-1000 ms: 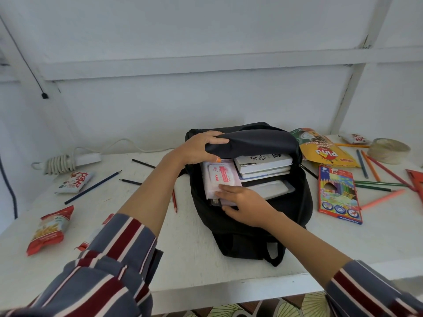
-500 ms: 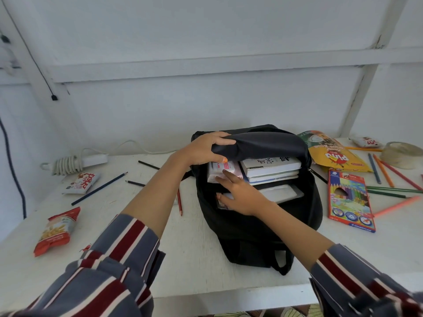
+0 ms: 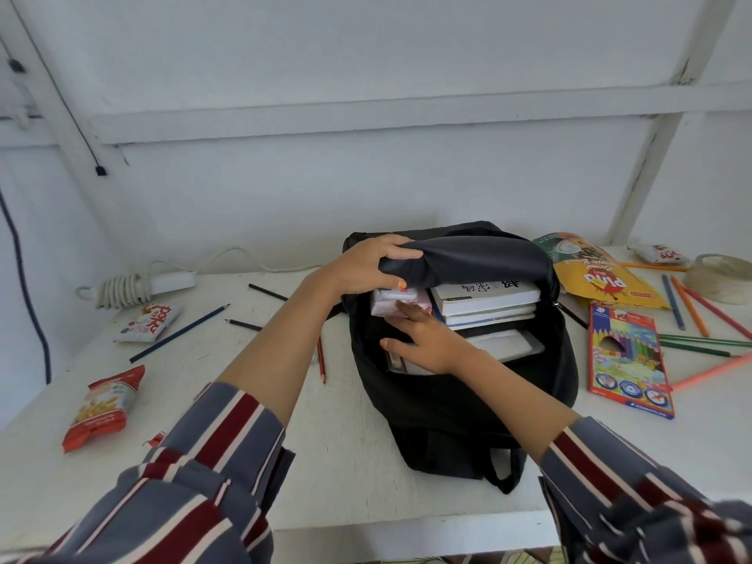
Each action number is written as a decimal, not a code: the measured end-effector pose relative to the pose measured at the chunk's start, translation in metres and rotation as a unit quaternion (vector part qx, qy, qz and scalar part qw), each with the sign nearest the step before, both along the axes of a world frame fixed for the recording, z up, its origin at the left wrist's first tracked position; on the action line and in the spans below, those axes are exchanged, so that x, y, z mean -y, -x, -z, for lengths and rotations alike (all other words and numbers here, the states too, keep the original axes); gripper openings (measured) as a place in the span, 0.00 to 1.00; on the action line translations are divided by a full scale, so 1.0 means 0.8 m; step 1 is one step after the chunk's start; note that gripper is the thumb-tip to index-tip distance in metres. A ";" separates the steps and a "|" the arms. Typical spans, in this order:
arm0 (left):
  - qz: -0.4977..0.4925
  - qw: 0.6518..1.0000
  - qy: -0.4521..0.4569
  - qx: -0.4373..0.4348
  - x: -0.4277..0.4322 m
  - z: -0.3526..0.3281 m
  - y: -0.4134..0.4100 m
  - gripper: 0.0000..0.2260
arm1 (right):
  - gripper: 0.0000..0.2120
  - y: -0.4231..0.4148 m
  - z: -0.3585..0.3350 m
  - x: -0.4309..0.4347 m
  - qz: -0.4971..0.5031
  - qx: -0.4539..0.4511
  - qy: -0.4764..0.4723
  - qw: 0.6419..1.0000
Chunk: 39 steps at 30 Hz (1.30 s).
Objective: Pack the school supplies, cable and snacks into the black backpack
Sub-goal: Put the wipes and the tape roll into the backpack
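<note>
The black backpack lies open on the white table. My left hand grips its top flap and holds it up. Inside, my right hand lies flat with straight fingers, pressing a white and pink packet into the left side of the opening. Stacked books fill the right side, with a flat white item below them. A coiled white cable with a power strip lies at the back left.
Left of the bag: a red snack bag, a white snack packet, loose pencils. Right: a coloured pencil box, a yellow snack pouch, another small packet, a tape roll, several scattered pencils.
The white and pink packet has gone deeper into the bag under my right hand, whose fingers have straightened. My left hand keeps holding the flap.
</note>
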<state>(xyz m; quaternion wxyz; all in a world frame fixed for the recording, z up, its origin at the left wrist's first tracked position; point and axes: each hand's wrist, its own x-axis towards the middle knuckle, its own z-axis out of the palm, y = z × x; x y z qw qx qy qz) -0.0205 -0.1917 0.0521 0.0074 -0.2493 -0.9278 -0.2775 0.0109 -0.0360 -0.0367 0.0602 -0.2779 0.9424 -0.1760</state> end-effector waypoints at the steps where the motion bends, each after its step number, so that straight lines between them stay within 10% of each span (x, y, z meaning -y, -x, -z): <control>1: 0.001 1.000 0.001 0.000 0.000 0.000 -0.001 0.24 | 0.28 0.002 -0.001 0.002 0.002 0.006 0.003 1.000; 39: 0.002 0.995 0.076 0.071 -0.006 -0.008 -0.016 0.21 | 0.23 -0.014 -0.001 -0.026 -0.021 -0.013 0.085 0.996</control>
